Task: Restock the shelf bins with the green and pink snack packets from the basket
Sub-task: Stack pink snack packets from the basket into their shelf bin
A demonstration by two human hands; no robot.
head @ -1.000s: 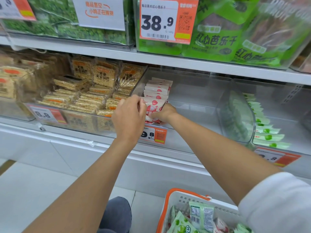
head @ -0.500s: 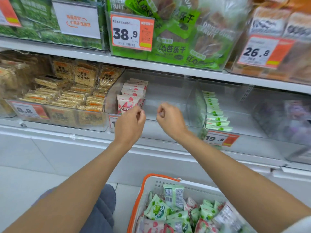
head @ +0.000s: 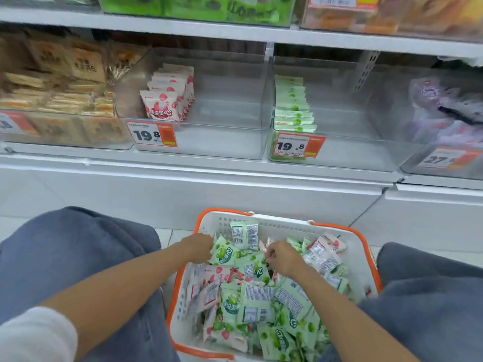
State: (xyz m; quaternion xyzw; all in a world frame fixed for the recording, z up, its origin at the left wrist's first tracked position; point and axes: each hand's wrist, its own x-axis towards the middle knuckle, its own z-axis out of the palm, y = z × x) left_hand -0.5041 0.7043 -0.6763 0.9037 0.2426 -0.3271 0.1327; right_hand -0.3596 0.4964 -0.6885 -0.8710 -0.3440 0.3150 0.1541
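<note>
A white basket with an orange rim (head: 362,248) stands on the floor between my knees, full of mixed green packets (head: 254,300) and pink packets (head: 206,283). My left hand (head: 198,248) is at the basket's far left corner, its fingers curled over the edge of a green packet (head: 224,253). My right hand (head: 281,257) is in the middle of the pile, fingers curled down among packets; what they hold is hidden. On the shelf, a clear bin (head: 235,142) holds a row of upright pink packets (head: 167,100). The clear bin to its right (head: 352,155) holds a row of green packets (head: 292,105).
Both clear bins have bare space to the right of their rows. A bin of tan cracker packs (head: 60,95) sits to the left and a bin of purple packets (head: 444,113) to the right. An upper shelf (head: 235,30) overhangs the bins. My grey-trousered knees flank the basket.
Both hands have left the pink bin and dropped down into the basket. My view has tilted down, so the basket now fills the lower middle.
</note>
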